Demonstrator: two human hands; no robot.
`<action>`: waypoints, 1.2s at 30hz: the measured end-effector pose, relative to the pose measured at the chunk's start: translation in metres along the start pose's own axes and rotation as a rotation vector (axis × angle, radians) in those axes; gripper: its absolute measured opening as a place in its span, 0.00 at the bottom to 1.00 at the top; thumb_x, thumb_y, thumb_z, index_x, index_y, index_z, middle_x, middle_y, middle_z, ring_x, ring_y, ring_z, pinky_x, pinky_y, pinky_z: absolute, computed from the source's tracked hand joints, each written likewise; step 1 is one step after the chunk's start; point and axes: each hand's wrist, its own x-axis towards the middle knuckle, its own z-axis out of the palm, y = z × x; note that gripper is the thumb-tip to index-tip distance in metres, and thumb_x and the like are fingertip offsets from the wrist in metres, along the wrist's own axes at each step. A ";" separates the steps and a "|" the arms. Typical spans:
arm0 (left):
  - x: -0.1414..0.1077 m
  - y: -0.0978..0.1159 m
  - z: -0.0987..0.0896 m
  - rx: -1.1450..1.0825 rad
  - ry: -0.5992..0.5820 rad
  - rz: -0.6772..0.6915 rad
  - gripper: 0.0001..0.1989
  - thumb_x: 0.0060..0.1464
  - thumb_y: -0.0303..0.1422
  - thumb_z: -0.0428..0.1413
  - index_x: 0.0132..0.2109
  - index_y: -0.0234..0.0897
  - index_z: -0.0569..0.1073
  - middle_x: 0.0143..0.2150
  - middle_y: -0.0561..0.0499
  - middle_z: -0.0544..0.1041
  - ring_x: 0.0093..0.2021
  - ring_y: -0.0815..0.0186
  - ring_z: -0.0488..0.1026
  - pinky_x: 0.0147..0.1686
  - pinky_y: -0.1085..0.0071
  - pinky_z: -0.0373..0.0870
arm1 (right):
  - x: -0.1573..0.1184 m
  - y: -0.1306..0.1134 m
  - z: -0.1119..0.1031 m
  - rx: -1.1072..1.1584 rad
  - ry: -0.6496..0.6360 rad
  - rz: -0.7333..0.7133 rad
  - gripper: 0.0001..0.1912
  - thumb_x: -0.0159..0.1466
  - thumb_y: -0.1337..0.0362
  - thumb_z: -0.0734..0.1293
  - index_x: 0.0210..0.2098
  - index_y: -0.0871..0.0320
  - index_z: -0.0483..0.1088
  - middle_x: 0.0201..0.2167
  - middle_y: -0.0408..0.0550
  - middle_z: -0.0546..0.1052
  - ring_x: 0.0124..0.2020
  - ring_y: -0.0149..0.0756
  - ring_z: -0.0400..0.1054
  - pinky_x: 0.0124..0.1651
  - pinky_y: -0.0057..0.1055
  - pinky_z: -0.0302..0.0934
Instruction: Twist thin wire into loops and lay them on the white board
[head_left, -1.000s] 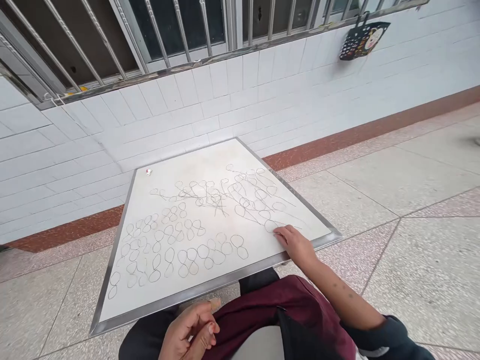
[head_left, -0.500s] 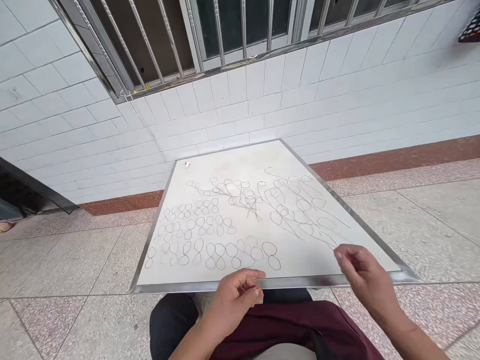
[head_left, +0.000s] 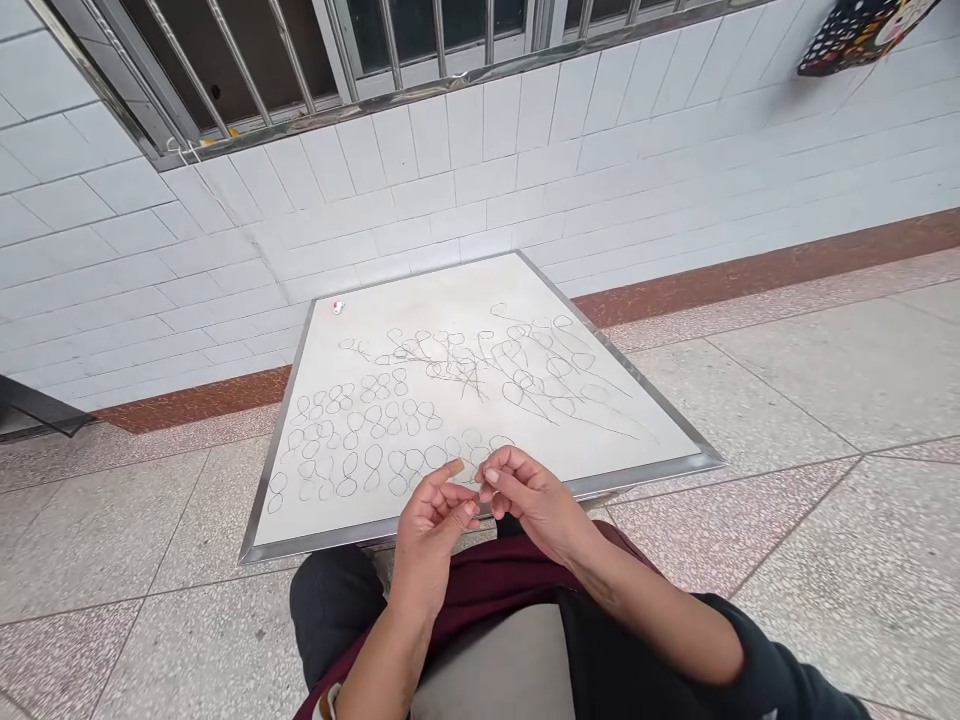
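My left hand (head_left: 427, 525) and my right hand (head_left: 540, 502) meet over the near edge of the white board (head_left: 465, 275). Thumb and fingers of each are pinched together, fingertips nearly touching. Anything between them is too thin to make out. The left index finger, with a tan wrap at its tip, points forward. Beyond the hands lie several thin dark wires bent into figure-eight loops (head_left: 351, 472), in rows on the left. Several wires with a single loop and a long tail (head_left: 541, 410) lie in a loose tangle at the middle and right.
A small red-and-white object (head_left: 338, 308) sits in the board's far left corner. A metal frame (head_left: 660, 405) edges the board. Behind it stands a white tiled wall (head_left: 420, 215) with a barred window (head_left: 442, 40). A patterned bag (head_left: 855, 38) hangs at upper right.
My right hand has moved left from the board's right near corner to meet my left hand. The view has shifted to the right.
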 end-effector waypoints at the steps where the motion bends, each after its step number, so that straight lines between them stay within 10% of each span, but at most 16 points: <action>1: -0.002 0.001 -0.002 -0.020 0.008 -0.004 0.20 0.51 0.32 0.62 0.53 0.43 0.73 0.37 0.52 0.75 0.39 0.67 0.72 0.36 0.73 0.69 | -0.002 -0.001 0.003 0.004 -0.020 0.000 0.11 0.59 0.56 0.71 0.32 0.56 0.70 0.30 0.41 0.73 0.26 0.25 0.65 0.28 0.22 0.60; 22: -0.026 0.032 -0.048 -0.128 -0.194 -0.073 0.21 0.57 0.32 0.57 0.58 0.38 0.70 0.44 0.42 0.79 0.42 0.62 0.75 0.45 0.65 0.68 | 0.001 -0.003 0.039 0.027 -0.048 0.175 0.14 0.53 0.56 0.75 0.28 0.59 0.71 0.25 0.40 0.74 0.23 0.23 0.65 0.20 0.17 0.56; 36: -0.027 0.017 -0.026 -0.178 0.073 -0.001 0.18 0.51 0.29 0.63 0.50 0.38 0.75 0.32 0.53 0.76 0.31 0.73 0.72 0.34 0.76 0.68 | -0.012 0.004 0.044 0.029 -0.057 0.100 0.13 0.56 0.57 0.74 0.31 0.57 0.69 0.21 0.37 0.69 0.21 0.23 0.62 0.18 0.18 0.55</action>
